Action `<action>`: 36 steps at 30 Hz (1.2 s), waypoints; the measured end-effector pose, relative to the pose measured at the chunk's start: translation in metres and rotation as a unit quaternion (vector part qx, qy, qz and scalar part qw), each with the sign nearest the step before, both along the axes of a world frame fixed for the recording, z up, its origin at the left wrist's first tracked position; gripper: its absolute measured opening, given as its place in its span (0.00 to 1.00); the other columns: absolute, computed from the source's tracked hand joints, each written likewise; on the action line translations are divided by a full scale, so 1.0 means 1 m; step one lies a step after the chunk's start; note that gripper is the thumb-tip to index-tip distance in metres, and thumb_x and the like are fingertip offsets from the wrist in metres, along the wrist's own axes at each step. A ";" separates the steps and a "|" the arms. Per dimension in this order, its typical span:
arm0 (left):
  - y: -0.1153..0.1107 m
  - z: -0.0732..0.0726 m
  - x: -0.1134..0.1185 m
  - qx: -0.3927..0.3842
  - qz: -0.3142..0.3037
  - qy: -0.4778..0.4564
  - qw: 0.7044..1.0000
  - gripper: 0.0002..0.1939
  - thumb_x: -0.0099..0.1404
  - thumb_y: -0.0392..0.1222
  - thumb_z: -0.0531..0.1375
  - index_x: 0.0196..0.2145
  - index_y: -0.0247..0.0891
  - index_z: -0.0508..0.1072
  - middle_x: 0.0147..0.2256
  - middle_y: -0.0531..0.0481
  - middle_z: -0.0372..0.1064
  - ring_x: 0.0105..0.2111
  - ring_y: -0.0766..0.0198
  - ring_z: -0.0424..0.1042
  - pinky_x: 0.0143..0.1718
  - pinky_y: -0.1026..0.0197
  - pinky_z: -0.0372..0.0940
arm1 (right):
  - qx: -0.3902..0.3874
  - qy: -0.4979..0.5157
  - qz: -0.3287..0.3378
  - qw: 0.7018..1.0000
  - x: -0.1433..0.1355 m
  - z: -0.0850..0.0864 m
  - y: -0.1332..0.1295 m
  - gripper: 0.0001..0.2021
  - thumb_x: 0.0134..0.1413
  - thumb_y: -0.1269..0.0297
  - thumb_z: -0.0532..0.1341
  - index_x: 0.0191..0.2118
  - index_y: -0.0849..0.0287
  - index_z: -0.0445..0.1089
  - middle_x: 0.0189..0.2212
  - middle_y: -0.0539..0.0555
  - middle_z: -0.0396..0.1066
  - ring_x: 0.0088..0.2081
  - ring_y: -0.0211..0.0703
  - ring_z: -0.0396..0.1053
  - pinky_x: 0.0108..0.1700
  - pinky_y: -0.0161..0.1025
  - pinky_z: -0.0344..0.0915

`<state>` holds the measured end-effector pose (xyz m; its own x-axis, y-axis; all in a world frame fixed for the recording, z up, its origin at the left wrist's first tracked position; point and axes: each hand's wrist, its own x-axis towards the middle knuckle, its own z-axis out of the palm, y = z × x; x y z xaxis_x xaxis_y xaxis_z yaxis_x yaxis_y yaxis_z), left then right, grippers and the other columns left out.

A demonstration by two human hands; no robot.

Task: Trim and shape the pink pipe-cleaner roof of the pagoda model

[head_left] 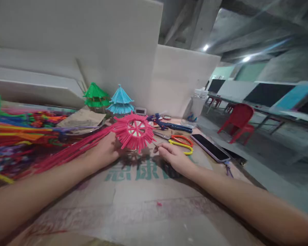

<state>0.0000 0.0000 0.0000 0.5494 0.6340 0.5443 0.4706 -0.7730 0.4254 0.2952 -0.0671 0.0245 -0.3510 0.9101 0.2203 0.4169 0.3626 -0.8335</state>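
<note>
the left hand [105, 150] cupped a pink roof [135, 131] of pipe cleaners from the side, just above the table [143, 205]. the right hand [173, 155] pinched something small beside it; what, i couldn't tell. the roof looked light, soft and easily crushed, best held at its rim. scissors [181, 140] lay near.

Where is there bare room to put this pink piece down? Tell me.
The widest bare patch is the cardboard sheet near you, between both forearms, below the green print. It is crowded ahead: scissors and phone beside the right hand, the pipe cleaner pile past the left hand holding the pink roof.
</note>
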 end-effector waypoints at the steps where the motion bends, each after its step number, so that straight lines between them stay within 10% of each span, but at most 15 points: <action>1: -0.001 0.001 0.000 0.007 -0.002 0.005 1.000 0.09 0.71 0.46 0.62 0.38 0.40 0.78 0.37 0.46 0.77 0.48 0.49 0.77 0.57 0.48 0.69 | 0.001 0.009 0.001 1.000 0.001 -0.001 0.001 0.24 0.67 0.41 0.57 0.40 0.60 0.74 0.22 0.45 0.56 0.23 0.38 0.52 0.28 0.37 0.48; 8: -0.002 0.008 0.002 0.045 -0.017 0.018 0.999 0.17 0.70 0.40 0.63 0.55 0.42 0.77 0.45 0.45 0.79 0.51 0.49 0.77 0.58 0.48 0.69 | 0.008 0.036 0.001 0.999 0.002 -0.004 0.003 0.29 0.68 0.37 0.54 0.40 0.60 0.75 0.21 0.45 0.55 0.24 0.39 0.53 0.28 0.37 0.51; 28: -0.006 0.011 0.004 0.013 -0.025 -0.002 1.000 0.20 0.69 0.41 0.65 0.57 0.43 0.76 0.51 0.45 0.79 0.51 0.50 0.78 0.55 0.51 0.71 | 0.055 -0.001 -0.027 0.998 0.003 0.000 0.001 0.13 0.66 0.54 0.60 0.42 0.57 0.78 0.39 0.55 0.78 0.42 0.49 0.74 0.47 0.44 0.70; 36: -0.012 0.018 0.007 0.015 0.008 0.025 1.000 0.08 0.69 0.43 0.61 0.33 0.41 0.77 0.33 0.49 0.79 0.37 0.54 0.78 0.50 0.53 0.73 | 0.059 -0.029 -0.019 0.998 0.001 0.004 -0.002 0.11 0.66 0.58 0.59 0.42 0.56 0.77 0.38 0.54 0.79 0.41 0.49 0.75 0.45 0.43 0.71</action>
<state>0.0065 -0.0124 0.0183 0.5672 0.6260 0.5351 0.5027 -0.7779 0.3771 0.2966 -0.0686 0.0280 -0.3323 0.8919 0.3068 0.4785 0.4397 -0.7601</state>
